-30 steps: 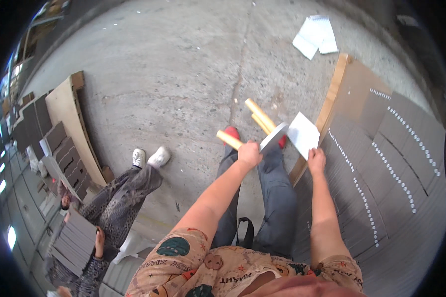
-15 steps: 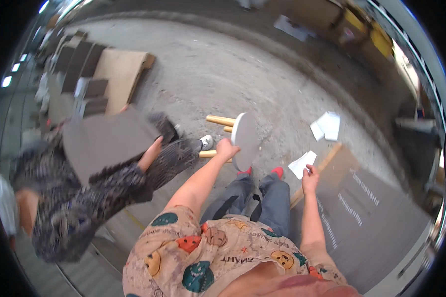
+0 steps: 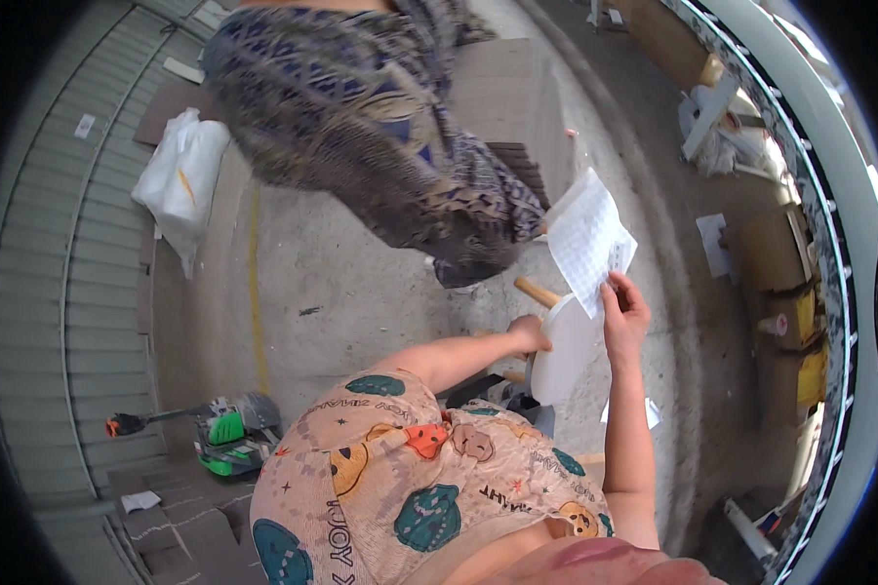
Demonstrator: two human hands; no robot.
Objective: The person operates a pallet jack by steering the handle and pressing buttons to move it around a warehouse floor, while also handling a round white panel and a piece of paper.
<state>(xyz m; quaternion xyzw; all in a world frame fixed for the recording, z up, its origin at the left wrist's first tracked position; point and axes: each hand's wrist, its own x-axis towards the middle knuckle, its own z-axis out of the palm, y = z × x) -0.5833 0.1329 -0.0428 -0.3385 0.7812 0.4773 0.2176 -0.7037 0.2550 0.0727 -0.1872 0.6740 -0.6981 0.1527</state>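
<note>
My left hand [image 3: 531, 336] grips the rim of a small round stool [image 3: 562, 353] with a pale seat and light wooden legs. The stool is tipped on its side, its seat turned toward my right. In my right hand [image 3: 626, 310] a white printed paper sheet [image 3: 587, 234] is pinched between thumb and fingers, held up above the stool and partly bent. The legs on the seat's far side are partly hidden by the seat and my hand.
A co-worker in patterned dark clothing [image 3: 390, 117] stands just ahead with brown cardboard [image 3: 502, 93]. A white plastic-wrapped bundle [image 3: 183, 180] lies left, near a green and black machine [image 3: 229, 434]. Cardboard boxes [image 3: 766, 252] line the right; white papers [image 3: 644, 413] lie low on the right.
My right hand has lifted the paper up beside the stool. The view has turned left, and the co-worker now stands ahead of me instead of at the left. My left hand still holds the stool.
</note>
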